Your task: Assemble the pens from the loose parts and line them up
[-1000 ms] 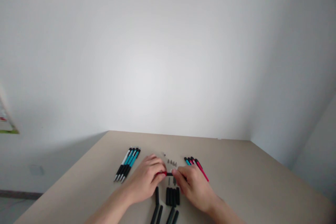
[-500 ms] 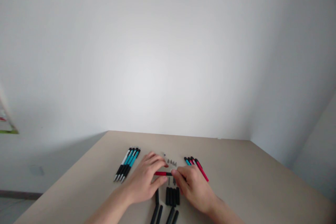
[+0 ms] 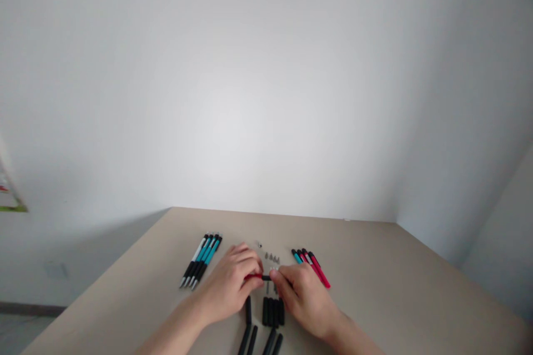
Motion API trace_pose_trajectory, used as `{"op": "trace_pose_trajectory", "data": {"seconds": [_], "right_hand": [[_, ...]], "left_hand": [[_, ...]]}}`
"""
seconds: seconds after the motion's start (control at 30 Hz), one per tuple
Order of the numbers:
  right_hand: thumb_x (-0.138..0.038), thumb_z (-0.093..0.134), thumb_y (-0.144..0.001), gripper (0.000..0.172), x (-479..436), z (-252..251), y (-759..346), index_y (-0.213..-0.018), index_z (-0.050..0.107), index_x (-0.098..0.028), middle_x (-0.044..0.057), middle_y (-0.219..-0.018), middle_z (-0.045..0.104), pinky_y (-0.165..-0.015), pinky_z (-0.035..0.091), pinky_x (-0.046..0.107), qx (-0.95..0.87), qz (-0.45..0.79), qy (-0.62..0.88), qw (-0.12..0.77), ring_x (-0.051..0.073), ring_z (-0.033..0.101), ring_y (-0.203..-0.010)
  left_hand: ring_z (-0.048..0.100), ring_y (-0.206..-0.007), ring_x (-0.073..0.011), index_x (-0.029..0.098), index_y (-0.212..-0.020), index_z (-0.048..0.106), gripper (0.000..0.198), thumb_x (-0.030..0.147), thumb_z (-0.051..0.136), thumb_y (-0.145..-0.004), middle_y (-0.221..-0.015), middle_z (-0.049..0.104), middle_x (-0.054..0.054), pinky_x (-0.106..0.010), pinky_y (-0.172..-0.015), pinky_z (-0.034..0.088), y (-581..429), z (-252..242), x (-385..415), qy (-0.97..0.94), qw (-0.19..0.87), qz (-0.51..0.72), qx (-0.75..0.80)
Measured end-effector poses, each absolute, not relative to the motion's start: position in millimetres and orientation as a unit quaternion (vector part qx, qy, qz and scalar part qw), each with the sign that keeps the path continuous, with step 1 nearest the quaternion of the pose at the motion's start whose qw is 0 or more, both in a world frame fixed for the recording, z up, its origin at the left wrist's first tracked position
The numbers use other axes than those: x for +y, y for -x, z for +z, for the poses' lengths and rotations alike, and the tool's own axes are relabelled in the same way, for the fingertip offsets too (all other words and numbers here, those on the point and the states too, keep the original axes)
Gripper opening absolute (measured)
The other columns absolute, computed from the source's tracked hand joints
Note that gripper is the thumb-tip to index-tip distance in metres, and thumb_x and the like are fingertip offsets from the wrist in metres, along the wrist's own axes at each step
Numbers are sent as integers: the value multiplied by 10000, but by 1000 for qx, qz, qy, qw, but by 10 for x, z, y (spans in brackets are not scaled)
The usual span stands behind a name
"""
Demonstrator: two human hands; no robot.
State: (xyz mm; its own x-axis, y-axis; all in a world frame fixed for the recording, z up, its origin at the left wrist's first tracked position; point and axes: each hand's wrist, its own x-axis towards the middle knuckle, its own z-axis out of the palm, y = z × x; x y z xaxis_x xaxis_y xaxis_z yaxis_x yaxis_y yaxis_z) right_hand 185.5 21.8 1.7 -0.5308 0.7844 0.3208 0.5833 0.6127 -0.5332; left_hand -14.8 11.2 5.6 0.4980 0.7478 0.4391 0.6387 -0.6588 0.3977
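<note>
A pen with a red barrel [image 3: 253,276] and a black front end lies level between my two hands. My left hand [image 3: 231,283] is closed round its red part, thumb below and fingers above. At the black end, my right hand [image 3: 306,294] pinches the pen between thumb and curled fingers, which cover its tip. Just beyond the hands stand several small grey cone-shaped tips [image 3: 272,258]. Nearer me lies a row of short black grips [image 3: 273,311], with thin metal-looking parts [image 3: 267,287] partly hidden behind my right hand.
Several assembled pens [image 3: 201,260], blue and white with black grips, lie side by side at left. At right lie several red and blue pen barrels [image 3: 312,266]. Longer black tubes [image 3: 248,339] lie at the near edge of view. A wall [image 3: 266,94] rises behind the beige table [image 3: 375,277].
My left hand has closed its thumb and fingers on the red barrel, where they were spread apart before. My right hand keeps its pinch on the black end.
</note>
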Motion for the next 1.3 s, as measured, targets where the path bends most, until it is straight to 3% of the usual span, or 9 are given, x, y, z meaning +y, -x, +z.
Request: {"op": "trace_pose_trajectory", "data": {"seconds": [0.17,0.27,0.43,0.57,0.7,0.9,1.3], "right_hand": [[-421,311,-988,502,227,21,-1842,-577,480,-185,-9,-506,548,-499,294,203,-833,235,421,271,99,486,-478],[-420,285,-993,500,320,25,-1923,-640,550,-186,6,-544,594,-552,344,212,-812,200,459,300,122,540,-520],[-250,419,-927,250,511,-4,-2090,-887,657,-183,61,-862,682,-703,409,246,-800,102,506,306,186,623,-801],[-128,415,-885,311,541,-32,-2083,-1036,678,-198,70,-997,668,-816,423,255,-826,113,487,261,193,611,-950],[-77,416,-856,365,526,-36,-2034,-1051,693,-216,64,-1040,653,-836,427,247,-850,116,460,228,183,602,-965],[-98,423,-873,332,548,-49,-2032,-1011,703,-211,45,-1043,681,-883,419,248,-861,116,439,227,187,599,-997],[-119,454,-874,297,539,-30,-2024,-996,711,-203,54,-1022,696,-883,424,245,-858,111,457,206,194,609,-997]], "left_hand": [[548,-755,-142,203,-793,482,120,117,522,-867,-782,571,22,-236,-679,393,146,-2,115,-827,155,294,453],[553,-724,-146,209,-809,482,103,224,505,-909,-773,586,22,-235,-653,382,152,7,122,-815,146,297,476],[546,-651,-149,213,-851,490,201,359,411,-965,-720,590,20,-239,-601,347,164,49,131,-805,91,300,504],[550,-654,-150,215,-817,488,280,320,301,-998,-722,596,10,-239,-604,337,164,50,125,-820,69,291,487],[567,-669,-156,217,-792,489,320,302,267,-1005,-725,608,7,-240,-609,333,157,33,139,-824,62,271,494],[582,-635,-151,235,-939,482,110,310,408,-970,-715,623,43,-228,-569,315,151,14,169,-808,81,244,530],[601,-685,-161,223,-804,514,304,297,297,-1003,-732,639,13,-238,-603,331,176,-9,176,-820,62,233,519]]}}
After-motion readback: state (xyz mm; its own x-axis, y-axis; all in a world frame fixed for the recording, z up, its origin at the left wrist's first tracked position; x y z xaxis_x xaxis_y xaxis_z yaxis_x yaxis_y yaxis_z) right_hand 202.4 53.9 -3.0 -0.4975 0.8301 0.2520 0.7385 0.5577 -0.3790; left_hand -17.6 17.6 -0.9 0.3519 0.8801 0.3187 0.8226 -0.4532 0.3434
